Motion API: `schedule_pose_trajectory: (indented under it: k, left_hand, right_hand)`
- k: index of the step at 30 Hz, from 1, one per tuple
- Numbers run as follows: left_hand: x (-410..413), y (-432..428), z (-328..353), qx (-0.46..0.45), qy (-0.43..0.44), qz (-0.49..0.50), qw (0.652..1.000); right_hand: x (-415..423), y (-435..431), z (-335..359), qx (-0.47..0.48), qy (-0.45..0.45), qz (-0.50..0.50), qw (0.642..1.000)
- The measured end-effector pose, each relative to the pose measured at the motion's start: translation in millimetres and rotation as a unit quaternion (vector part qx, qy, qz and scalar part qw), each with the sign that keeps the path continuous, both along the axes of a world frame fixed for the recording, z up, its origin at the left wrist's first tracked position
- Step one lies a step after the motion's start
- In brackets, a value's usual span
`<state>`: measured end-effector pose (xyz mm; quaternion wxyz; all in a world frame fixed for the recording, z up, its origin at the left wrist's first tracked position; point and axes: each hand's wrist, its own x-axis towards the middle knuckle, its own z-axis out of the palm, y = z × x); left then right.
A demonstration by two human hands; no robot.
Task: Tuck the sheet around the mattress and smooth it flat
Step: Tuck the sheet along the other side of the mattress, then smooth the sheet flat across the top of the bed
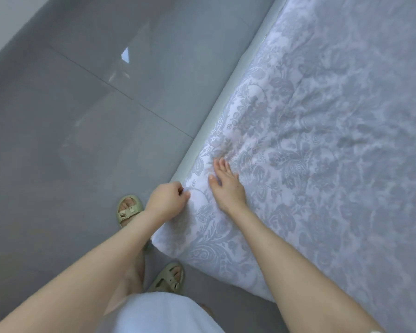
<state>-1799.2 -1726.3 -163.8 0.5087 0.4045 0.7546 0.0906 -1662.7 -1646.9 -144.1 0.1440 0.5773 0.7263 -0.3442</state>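
Two hands share the work at the near edge of the bed. The left grip (167,198) is curled closed, its fingertips pinching the hem of the sheet (322,140) where the cloth turns over the side of the mattress (225,97). That hold looks meant to draw the cloth down and taut, ready to push it under. The right grip (227,188) lies fully open, with straight fingers and the palm pressed flat on top of the sheet just beside the other hand, holding nothing. It probably pins the cloth so the pull at the edge does not drag the whole surface out of place.

The patterned sheet covers the top of the mattress. Near the corner closest to the person it wraps over the side, but further along a pale strip of mattress side shows bare beneath the hem. By that, the tucking on this side seems only partly done. Soft creases fan out from the right fingertips and across the middle of the bed, so smoothing is not yet finished.

The person stands on a grey tiled floor (82,116) in sandals (129,210), close against the corner, which keeps both arms within easy reach of the edge.
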Motion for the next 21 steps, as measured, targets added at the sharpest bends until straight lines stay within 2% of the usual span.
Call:
schedule_pose_trajectory:
  k: [3,7,10,15,21]
  left_hand:
    - [6.9,10.9,25.9,0.016,0.06,-0.02,0.998]
    - [27.3,40.8,103.3,0.07,0.074,-0.064,0.993]
    - [42.8,72.0,179.7,0.136,0.086,-0.101,0.982]
    - [53.6,118.4,291.2,0.246,0.089,-0.134,0.956]
    - [29.2,174.8,362.0,0.312,0.067,-0.188,0.929]
  right_hand:
    - [21.6,2.6,47.3,-0.031,0.062,-0.073,0.995]
    - [59.8,1.5,131.3,0.055,0.106,-0.163,0.979]
    - [90.9,9.0,197.3,0.098,0.1,-0.197,0.97]
    - [123.2,21.8,278.9,0.156,0.155,-0.305,0.927]
    - [112.1,40.3,330.6,0.18,0.164,-0.395,0.886]
